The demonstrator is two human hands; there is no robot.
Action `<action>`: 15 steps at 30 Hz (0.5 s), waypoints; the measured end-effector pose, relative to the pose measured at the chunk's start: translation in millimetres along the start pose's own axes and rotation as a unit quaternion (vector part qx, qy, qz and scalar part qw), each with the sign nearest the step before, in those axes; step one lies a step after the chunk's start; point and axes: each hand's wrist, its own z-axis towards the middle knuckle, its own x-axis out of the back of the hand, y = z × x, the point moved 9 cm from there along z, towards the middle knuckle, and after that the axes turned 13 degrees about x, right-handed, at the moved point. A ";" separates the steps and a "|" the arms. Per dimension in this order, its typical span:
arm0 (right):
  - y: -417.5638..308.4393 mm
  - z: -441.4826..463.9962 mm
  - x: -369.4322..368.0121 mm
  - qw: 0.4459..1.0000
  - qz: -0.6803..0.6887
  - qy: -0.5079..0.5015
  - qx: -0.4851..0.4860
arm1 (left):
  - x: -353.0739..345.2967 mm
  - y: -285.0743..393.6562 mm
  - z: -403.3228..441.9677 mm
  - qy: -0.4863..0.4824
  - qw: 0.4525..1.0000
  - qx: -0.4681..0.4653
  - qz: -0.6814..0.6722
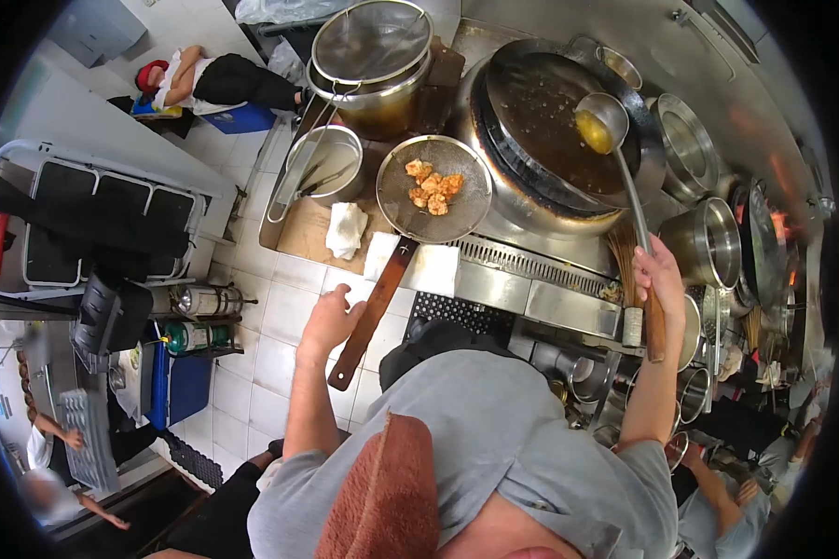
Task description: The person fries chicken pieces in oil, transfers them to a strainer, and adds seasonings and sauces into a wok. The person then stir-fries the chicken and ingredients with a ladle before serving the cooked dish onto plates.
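Observation:
My right hand (658,277) is wrapped round the wooden end of a long-handled ladle (634,197). The ladle's bowl, with yellow liquid in it, is over the right side of a large wok (541,121) of dark oil with small bits on the surface. Left of the wok, a round mesh strainer (396,200) carries several golden-brown fried pieces (434,189). Its wooden handle points towards me. My left hand (331,320) is just left of that handle, fingers loosely bent and apart, seemingly not gripping it.
Behind the strainer stands a pot (371,93) topped by another sieve (373,39). A metal container (326,163) with utensils and a crumpled white cloth (346,230) are at the left. Steel pots (704,242) line the right. Other people are at the left and lower right.

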 end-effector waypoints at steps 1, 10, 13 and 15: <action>2.3 0.3 0.9 1.000 0.017 0.001 -0.011 | -7.2 -0.6 -0.9 0.000 1.000 -0.016 -0.002; 2.0 2.2 10.5 0.938 0.332 -0.041 -0.089 | -11.2 5.4 -30.3 -0.018 0.999 0.028 0.012; -7.5 2.2 -3.1 0.821 0.545 -0.029 -0.167 | -5.3 15.2 -36.8 0.002 1.000 0.018 0.003; -21.8 4.1 -5.1 0.808 0.565 -0.003 -0.165 | -3.7 21.4 -38.0 0.007 1.000 0.009 0.012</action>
